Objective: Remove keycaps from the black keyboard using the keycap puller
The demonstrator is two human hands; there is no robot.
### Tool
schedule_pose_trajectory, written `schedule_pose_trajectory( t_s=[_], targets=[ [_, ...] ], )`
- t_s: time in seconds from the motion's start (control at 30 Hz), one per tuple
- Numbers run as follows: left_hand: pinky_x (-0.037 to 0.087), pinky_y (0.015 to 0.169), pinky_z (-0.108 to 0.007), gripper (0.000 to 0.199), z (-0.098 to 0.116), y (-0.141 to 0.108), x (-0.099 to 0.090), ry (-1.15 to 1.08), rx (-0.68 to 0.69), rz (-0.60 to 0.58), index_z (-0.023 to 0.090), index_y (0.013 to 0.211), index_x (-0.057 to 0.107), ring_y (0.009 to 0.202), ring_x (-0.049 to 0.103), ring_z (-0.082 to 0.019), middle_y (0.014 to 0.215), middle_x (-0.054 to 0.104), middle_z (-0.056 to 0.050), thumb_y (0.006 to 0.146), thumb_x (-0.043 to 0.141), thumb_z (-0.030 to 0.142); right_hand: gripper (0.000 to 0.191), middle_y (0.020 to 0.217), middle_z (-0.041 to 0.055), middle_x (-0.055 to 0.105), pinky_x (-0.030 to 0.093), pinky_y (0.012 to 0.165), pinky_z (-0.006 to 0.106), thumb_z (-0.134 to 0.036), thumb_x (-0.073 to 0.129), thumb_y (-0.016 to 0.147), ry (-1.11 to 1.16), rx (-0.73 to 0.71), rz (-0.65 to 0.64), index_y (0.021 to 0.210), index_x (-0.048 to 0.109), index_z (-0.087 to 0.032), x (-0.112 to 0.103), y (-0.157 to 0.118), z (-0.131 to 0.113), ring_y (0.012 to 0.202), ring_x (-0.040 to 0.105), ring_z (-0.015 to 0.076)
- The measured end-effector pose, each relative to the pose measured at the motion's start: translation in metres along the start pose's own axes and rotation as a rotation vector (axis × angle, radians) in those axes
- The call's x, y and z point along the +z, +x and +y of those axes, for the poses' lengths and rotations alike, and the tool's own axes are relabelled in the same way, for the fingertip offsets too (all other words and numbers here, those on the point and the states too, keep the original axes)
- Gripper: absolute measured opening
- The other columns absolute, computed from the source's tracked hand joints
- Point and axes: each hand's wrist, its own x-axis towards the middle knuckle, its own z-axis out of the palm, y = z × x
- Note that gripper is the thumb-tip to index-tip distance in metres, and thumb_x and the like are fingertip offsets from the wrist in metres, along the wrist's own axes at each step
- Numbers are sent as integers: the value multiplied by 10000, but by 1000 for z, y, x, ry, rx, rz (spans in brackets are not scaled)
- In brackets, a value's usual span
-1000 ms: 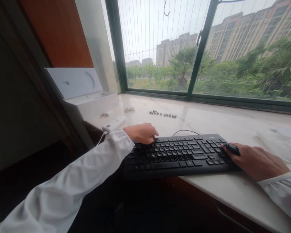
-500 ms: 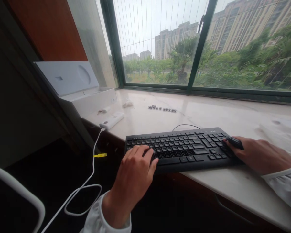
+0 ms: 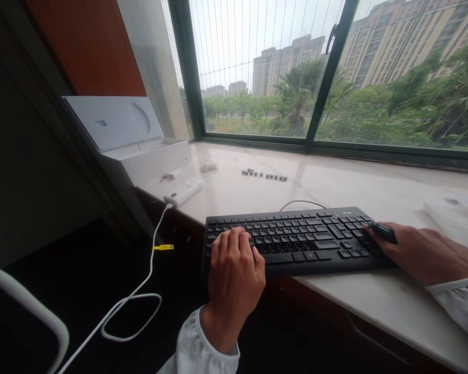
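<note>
A black keyboard (image 3: pixel 327 262) lies along the counter's front edge, its left end jutting past it. My left hand (image 3: pixel 234 265) rests on the keys at its left side, fingers over the lower rows and the thumb a little apart; I see nothing held in it. Dark sockets without caps show in a lower letter row. At the keyboard's right end my right hand (image 3: pixel 421 246) is closed around a small black-handled tool (image 3: pixel 384 232), its tip near the number keys. Behind the keyboard, several small dark keycaps (image 3: pixel 271 176) lie in a row on the counter.
An open white box (image 3: pixel 148 161) stands at the back left of the pale counter (image 3: pixel 234 195). Before it lies a white power bank (image 3: pixel 185 192) with a white cable (image 3: pixel 151 259) hanging over the edge. A clear plastic bag (image 3: pixel 452 213) lies at right, and windows stand behind.
My left hand has shifted slightly right and turned more upright over the keys, its fingers closer together. My right hand stays at the keyboard's right end with the tool. The view has moved slightly.
</note>
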Motion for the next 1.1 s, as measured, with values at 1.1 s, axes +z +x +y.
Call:
schedule_pose_trajectory(
  t_s=[1.1],
  targets=[
    [424,665,-299,158,-31,-87,55,-736,-250,92,217,869,522,713,571,-158,766,582,1,943,402,287,467,676,45,665,395,572,281,-570,403,921,536,-638,-15,897,683,-198,-61,-26,-111,537,523,145]
  ],
)
